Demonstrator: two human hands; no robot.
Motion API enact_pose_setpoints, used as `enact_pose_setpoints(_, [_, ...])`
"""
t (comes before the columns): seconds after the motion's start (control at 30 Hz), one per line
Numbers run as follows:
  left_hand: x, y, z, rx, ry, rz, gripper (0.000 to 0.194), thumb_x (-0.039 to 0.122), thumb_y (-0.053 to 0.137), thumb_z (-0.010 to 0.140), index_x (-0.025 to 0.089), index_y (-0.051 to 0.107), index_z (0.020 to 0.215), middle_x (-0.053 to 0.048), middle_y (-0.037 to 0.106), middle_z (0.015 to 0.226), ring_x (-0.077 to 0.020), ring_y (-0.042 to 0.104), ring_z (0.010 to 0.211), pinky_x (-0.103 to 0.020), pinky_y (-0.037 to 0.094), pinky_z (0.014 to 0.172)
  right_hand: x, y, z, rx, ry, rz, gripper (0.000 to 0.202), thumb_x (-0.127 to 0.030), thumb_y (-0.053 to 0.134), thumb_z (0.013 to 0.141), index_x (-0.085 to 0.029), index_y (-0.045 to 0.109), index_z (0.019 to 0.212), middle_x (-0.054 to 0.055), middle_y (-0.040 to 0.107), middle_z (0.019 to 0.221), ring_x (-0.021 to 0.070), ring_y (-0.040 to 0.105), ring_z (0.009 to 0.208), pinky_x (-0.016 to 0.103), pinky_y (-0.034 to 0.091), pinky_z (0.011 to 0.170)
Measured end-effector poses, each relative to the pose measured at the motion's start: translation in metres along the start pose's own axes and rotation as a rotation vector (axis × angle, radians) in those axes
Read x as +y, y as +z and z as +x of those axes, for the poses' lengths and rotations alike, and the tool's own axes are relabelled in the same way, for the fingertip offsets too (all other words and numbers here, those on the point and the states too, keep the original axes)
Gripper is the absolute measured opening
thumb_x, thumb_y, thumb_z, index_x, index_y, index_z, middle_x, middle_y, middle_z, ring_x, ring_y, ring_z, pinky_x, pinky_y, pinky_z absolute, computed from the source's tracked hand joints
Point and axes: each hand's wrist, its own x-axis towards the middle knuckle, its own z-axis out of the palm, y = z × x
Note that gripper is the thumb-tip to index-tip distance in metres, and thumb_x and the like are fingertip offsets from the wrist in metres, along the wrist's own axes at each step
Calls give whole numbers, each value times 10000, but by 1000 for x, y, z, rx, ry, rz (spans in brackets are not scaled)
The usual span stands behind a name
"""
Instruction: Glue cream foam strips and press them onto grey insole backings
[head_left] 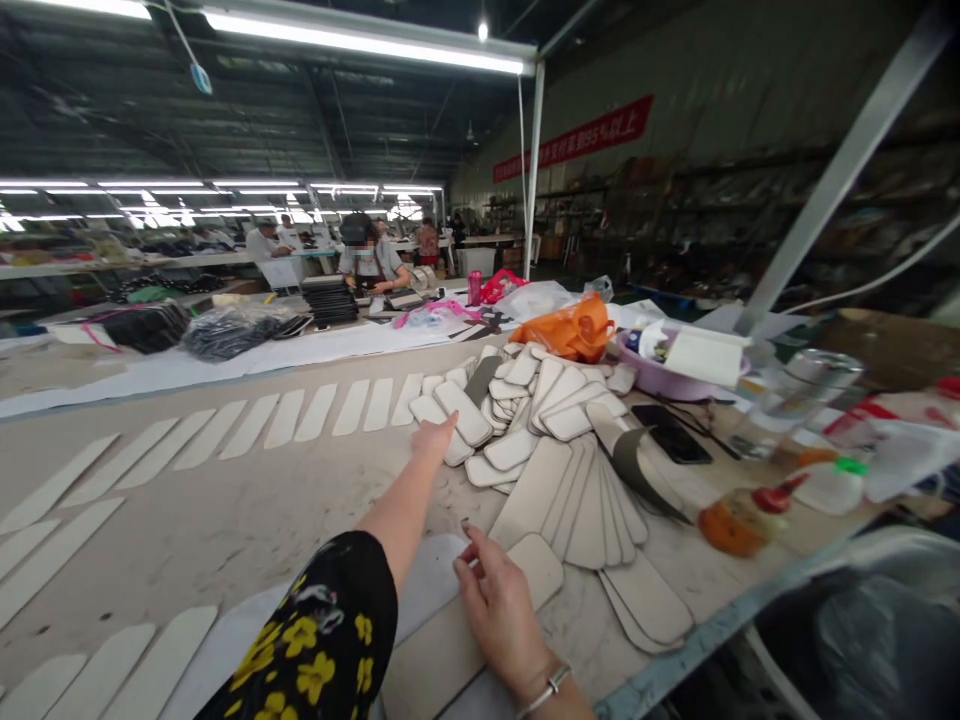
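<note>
My left hand (435, 437) reaches forward to a heap of cream panels with rounded corners. Its fingers are closed at the lower left edge of one cream panel (463, 412) on the heap; the underside of the grip is hidden. My right hand (499, 600) is held low in front of me, fingers loosely bent and apart, with nothing seen in it. Close beside it lies a rounded panel (537, 570) and a long beige piece (431, 660). A fan of stacked panels (585, 500) spreads to the right of both hands.
A row of spaced panels (251, 425) runs leftward across the table. To the right are a phone (671, 433), a bottle of orange liquid (742, 520), a purple basin (667, 380) and an orange bag (568, 328). Across the table a co-worker (371, 262) sits by dark stacks.
</note>
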Motion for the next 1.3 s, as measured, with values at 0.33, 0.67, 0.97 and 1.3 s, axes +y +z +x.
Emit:
enact_pose_setpoints(0.33, [24,65,24,-76,142,182,647,355,690,667,68,402,1169,-241,449,1255,-350,377,1212,-382,324,960,-8,-19,5,-59,18,17,474,-150,464,802,-246,429,1265,24,626,895,152,585,813,278,492,754])
enact_pose_setpoints(0.67, [22,79,42,-84,320,137,692,387,660,695,44,416,1245,-225,380,1350,-314,346,1261,-332,271,1017,-9,-14,6,-201,12,1,499,-149,453,791,-243,395,1278,38,616,926,173,583,822,309,498,752])
enact_pose_setpoints(0.97, [0,72,57,132,223,-8,435,308,462,824,87,501,1197,-147,517,1260,-235,441,1200,-312,322,1004,-5,-7,6,-240,47,-67,461,-160,454,801,-241,422,1254,45,621,928,186,594,819,320,500,731])
enact_pose_setpoints(1.3, [-25,52,72,162,291,-146,229,227,531,787,155,640,976,-85,676,985,-204,610,955,-298,433,887,5,-1,5,-214,1,-46,392,-186,426,844,-219,445,1234,50,618,896,155,599,787,281,496,726])
